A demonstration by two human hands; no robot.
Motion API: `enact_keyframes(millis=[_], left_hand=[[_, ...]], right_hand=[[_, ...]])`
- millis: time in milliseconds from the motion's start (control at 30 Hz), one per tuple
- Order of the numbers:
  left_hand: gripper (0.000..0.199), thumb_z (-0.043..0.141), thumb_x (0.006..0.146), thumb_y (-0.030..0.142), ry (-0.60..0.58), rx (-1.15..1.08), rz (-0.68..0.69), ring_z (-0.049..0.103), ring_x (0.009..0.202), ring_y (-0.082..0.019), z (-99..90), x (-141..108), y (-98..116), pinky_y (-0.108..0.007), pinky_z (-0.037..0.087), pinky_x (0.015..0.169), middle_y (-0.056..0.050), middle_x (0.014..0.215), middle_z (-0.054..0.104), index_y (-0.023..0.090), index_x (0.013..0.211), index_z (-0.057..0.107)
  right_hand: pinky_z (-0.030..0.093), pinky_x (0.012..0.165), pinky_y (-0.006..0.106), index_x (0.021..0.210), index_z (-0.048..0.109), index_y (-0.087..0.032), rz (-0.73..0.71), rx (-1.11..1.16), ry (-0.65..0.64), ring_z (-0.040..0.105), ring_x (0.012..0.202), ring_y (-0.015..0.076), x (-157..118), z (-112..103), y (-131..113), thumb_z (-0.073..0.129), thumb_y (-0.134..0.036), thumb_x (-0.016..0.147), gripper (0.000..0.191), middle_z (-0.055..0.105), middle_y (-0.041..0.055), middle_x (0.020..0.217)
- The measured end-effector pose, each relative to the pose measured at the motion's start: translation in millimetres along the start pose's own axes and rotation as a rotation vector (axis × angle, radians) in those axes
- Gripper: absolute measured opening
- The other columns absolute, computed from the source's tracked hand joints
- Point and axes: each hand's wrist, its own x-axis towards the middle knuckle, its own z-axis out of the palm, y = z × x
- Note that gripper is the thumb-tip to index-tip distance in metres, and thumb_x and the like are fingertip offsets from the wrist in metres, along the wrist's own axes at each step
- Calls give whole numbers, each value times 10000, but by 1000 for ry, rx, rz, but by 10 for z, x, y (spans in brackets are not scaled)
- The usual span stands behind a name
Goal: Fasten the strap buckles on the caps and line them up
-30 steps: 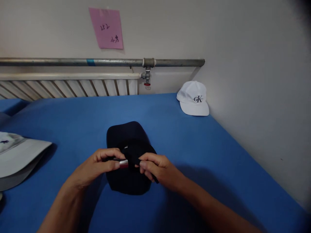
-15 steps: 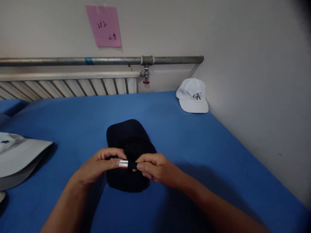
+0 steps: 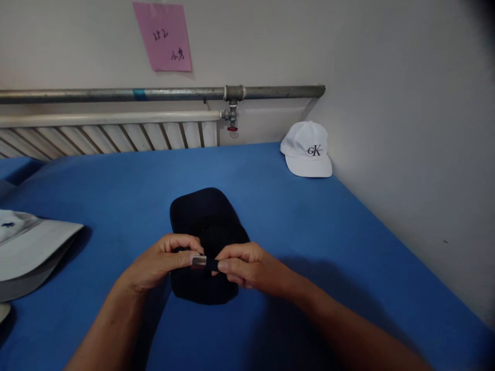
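A dark cap (image 3: 204, 208) lies on the blue surface with its brim pointing away from me and its inside facing up. Across its near part runs a dark strap with a metal buckle (image 3: 198, 262). Thumb and fingers of my left hand (image 3: 164, 257) pinch the buckle at its left end. Just right of the buckle, my right hand (image 3: 247, 266) grips the dark strap between thumb and fingers. The fingertips of both hands are close together, and part of the strap is hidden behind them.
A white cap (image 3: 307, 149) with dark letters sits at the far right corner of the blue surface (image 3: 116, 201), by the wall. At the left edge are white caps (image 3: 38, 247). Behind run a metal pipe (image 3: 174, 94), a radiator (image 3: 135, 136) and a pink note (image 3: 164, 38).
The buckle has shifted slightly to the right and tilted, so it looks less bright. Both hands keep their hold. The view has moved very slightly.
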Motion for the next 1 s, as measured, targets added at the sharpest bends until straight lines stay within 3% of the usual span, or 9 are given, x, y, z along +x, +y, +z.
enact_keyframes(millis=[633, 1000], left_hand=[[115, 637, 814, 250, -22, -6, -14, 533, 650, -77, 12, 15, -22, -189, 378, 624, 8, 711, 666, 177, 748, 696], [145, 675, 787, 321, -4, 4, -27, 537, 652, -85, 16, 16, -39, -202, 377, 632, 10, 698, 669, 184, 745, 696]], right_hand=[[275, 429, 183, 827, 662, -156, -20, 58, -9, 344, 440, 37, 23, -2, 44, 568, -278, 843, 154, 424, -76, 506], [269, 414, 185, 834, 661, -155, 36, 61, -19, 352, 419, 35, 35, -14, 52, 570, -273, 833, 149, 447, -71, 515]])
